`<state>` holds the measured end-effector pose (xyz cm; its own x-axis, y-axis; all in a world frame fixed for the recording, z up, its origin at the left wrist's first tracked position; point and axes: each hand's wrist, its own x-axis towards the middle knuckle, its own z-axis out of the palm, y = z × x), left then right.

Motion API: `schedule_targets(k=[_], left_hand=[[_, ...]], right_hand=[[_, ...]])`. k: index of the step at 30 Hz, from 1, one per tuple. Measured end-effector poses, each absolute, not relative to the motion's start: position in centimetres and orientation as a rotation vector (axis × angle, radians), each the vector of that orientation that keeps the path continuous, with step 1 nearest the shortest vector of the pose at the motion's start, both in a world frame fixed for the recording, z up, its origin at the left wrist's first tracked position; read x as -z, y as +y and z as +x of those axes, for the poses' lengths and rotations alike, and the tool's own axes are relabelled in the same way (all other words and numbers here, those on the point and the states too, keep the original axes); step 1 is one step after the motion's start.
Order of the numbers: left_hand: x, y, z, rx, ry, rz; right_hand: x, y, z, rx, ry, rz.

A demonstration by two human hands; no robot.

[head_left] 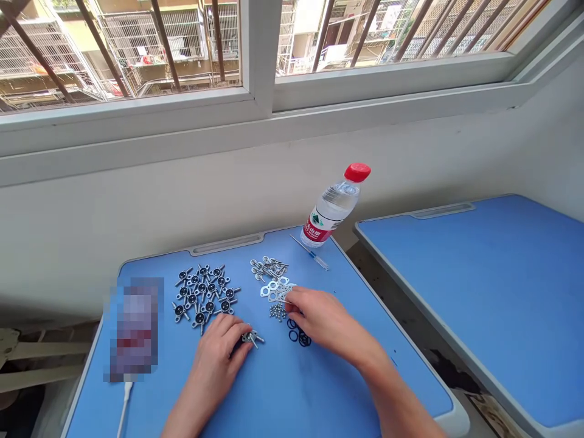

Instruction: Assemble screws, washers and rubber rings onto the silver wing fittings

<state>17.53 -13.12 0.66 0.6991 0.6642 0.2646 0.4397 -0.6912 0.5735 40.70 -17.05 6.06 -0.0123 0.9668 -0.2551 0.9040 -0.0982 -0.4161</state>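
Observation:
My left hand (218, 353) rests on the blue desk (283, 395), its fingertips pinched on a small metal fitting (252, 337). My right hand (319, 319) reaches to a heap of flat metal plates (275, 288), fingers curled at the heap's edge; whether it holds one is hidden. Just below that hand lie small screws (276, 312) and several black rubber rings (298, 336). A group of assembled metal fittings with black centres (203, 294) lies to the left. More bare metal parts (268, 266) sit behind the plates.
A water bottle with a red cap (334, 205) stands at the desk's far right corner, a thin blue screwdriver (311, 253) beside it. A blurred phone (135, 328) with a white cable (123, 409) lies at left. A second blue desk (479, 286) stands to the right across a gap.

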Motion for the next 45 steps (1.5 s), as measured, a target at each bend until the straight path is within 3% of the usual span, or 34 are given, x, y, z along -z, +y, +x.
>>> schedule_targets(k=[16, 29, 45], left_hand=[[-0.8, -13.1, 17.6, -0.637, 0.862, 2.427], [-0.9, -13.2, 17.6, -0.590, 0.863, 2.443], [-1.3, -13.4, 17.7, -0.518, 0.886, 2.386]], right_hand=[[-5.7, -16.9, 39.0, -0.632, -2.212, -2.202], [-5.2, -17.1, 37.3, -0.925, -1.919, -1.688], [-3.2, -17.2, 36.3, -0.904, -2.040, -1.689]])
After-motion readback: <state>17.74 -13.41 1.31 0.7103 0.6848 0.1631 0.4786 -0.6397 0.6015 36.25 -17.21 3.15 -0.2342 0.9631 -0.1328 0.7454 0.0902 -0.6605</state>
